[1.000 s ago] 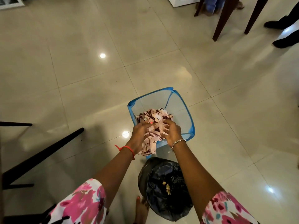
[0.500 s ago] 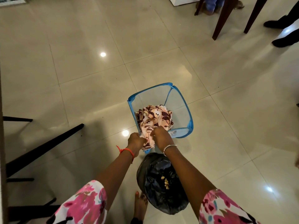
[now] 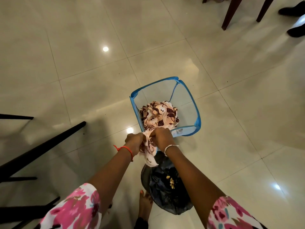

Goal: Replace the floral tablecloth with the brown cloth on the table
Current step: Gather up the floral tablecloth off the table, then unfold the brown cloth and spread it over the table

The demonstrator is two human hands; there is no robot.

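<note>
1. The floral tablecloth (image 3: 160, 116) is off the counter and bunched into a loose heap inside a blue mesh hamper (image 3: 198, 124) on the tiled floor (image 3: 82, 55). That looks like the place for used linen, so I judge the removal half of the job to be nearly done.
2. One tail of the cloth spills over the hamper's near rim towards the person. It is drawn up between the two hands, and its loose end dangles below them.
3. The left hand (image 3: 134, 141), with a red thread at the wrist, has its fingers (image 3: 140, 138) curled tight round the left side of that tail.
4. The right hand (image 3: 162, 137), wearing a silver bracelet, sits just beside it, almost touching. Its fingers (image 3: 158, 132) are clenched on the same stretch of fabric. So the cloth passes through both fists at the near rim, while the bulk lies beyond the knuckles in the hamper.
5. Holding it in both fists makes sense if the tail is to be stuffed in with the rest. That is my reading only.
6. Below the hands, the hanging end overlaps a black bag (image 3: 165, 195) that stands open by the person's bare foot (image 3: 145, 205).
7. The brown cloth is nowhere in sight.
</note>
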